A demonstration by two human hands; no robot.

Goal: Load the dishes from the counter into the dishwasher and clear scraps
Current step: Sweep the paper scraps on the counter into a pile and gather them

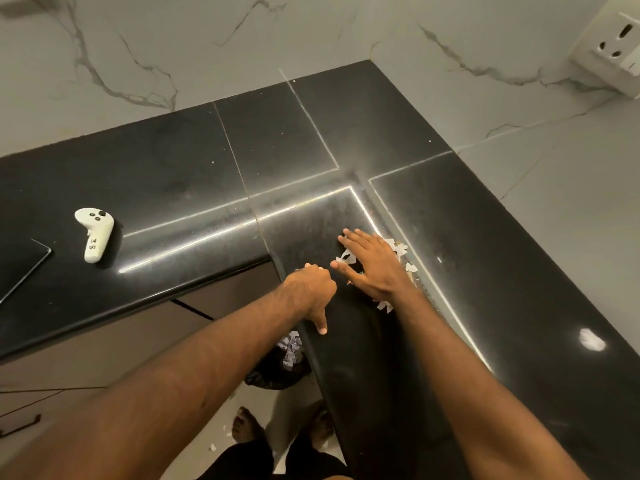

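Counter (pixel 173 188): right hand (pixel 372 265) flat on scraps (pixel 398 249)

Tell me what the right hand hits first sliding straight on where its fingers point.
Likely nothing until the marble wall: beyond the paper scraps under the right hand lies bare black counter. The white controller sits left of that line.

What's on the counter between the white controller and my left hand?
Only bare black countertop lies between the white controller and the left hand; the head view shows this.
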